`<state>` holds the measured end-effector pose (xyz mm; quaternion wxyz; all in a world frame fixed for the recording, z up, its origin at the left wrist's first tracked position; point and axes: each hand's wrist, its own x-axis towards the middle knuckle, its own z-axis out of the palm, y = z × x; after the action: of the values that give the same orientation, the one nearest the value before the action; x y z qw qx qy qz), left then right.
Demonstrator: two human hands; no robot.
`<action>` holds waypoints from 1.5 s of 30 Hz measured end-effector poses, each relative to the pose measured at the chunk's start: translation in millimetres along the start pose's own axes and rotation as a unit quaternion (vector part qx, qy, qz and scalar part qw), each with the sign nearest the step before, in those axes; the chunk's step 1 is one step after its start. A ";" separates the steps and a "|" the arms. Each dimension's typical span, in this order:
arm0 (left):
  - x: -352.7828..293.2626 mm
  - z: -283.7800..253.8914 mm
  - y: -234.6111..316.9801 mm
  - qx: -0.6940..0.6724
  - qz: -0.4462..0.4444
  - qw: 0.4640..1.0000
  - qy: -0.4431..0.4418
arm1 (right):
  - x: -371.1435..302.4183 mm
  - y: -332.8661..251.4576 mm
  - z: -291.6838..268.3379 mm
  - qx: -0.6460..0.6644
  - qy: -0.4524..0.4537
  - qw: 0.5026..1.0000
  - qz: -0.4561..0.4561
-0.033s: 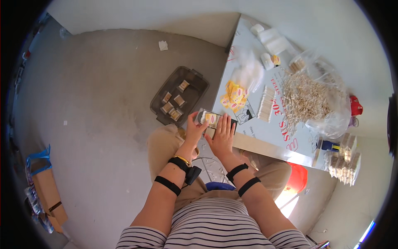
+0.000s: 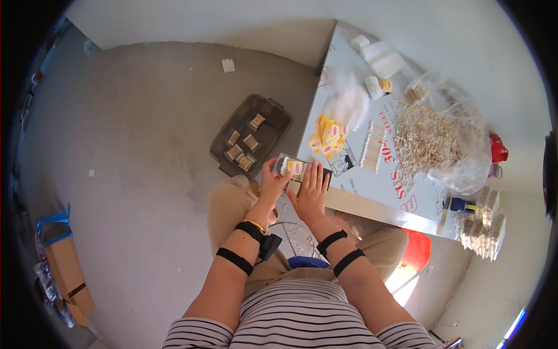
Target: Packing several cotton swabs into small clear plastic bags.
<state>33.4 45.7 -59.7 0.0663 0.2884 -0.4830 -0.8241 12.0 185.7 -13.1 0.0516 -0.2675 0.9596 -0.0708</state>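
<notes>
Just off the table's near left corner, a clear pack of cotton swabs [image 2: 294, 167] with a yellow label lies between my hands. My left hand [image 2: 272, 185] is closed round its left end, thumb and fingers on either side. My right hand [image 2: 312, 189] lies flat with fingers stretched over the pack's right part and a black block-like piece [image 2: 329, 176], whose kind I cannot make out. Close by on the table sit a heap of yellow labels [image 2: 329, 136] and a row of cotton swabs [image 2: 373, 147].
A dark plastic bin [image 2: 220, 142] on the floor holds several swab packs. The table [image 2: 363, 195] carries a big heap of loose swabs [image 2: 433, 136] in a clear bag, another plastic bag [image 2: 347, 104] and white containers [image 2: 383, 58]. Stacked packs [image 2: 484, 232] stand at right, a cardboard box [image 2: 68, 267] at left.
</notes>
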 end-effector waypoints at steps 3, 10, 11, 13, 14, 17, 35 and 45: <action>1.1 0.9 -2.1 -0.010 0.009 1.000 0.000 | 1.2 -3.0 -0.5 -0.013 -0.004 1.000 0.006; -2.1 4.8 6.6 0.011 -0.017 1.000 0.007 | 2.8 -6.0 -0.5 -0.026 -0.007 1.000 0.004; -1.6 2.8 5.6 0.023 -0.014 1.000 0.010 | 3.0 -6.6 -1.3 -0.020 -0.004 1.000 0.001; -1.3 0.3 2.7 0.036 -0.008 0.999 0.013 | 2.7 -6.9 -3.1 -0.008 -0.009 1.000 0.003; -1.1 -0.1 1.9 0.023 -0.006 1.000 0.016 | 2.0 -6.0 -4.3 0.007 -0.015 1.000 0.004; -2.7 -1.7 0.5 0.024 0.007 0.999 0.020 | 1.8 -1.1 -6.4 0.040 -0.013 0.999 0.004; 40.9 -13.8 11.5 0.156 0.003 0.986 0.058 | 7.8 3.4 2.7 0.046 0.023 0.999 -0.011; 43.1 -12.5 0.9 0.254 0.149 0.953 0.062 | 10.1 0.2 1.8 0.001 -0.006 1.000 0.008</action>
<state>4.5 19.0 -81.2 0.1429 0.2710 -0.7091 -0.6351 3.6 180.4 -15.5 0.0584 -0.2597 0.9614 -0.0692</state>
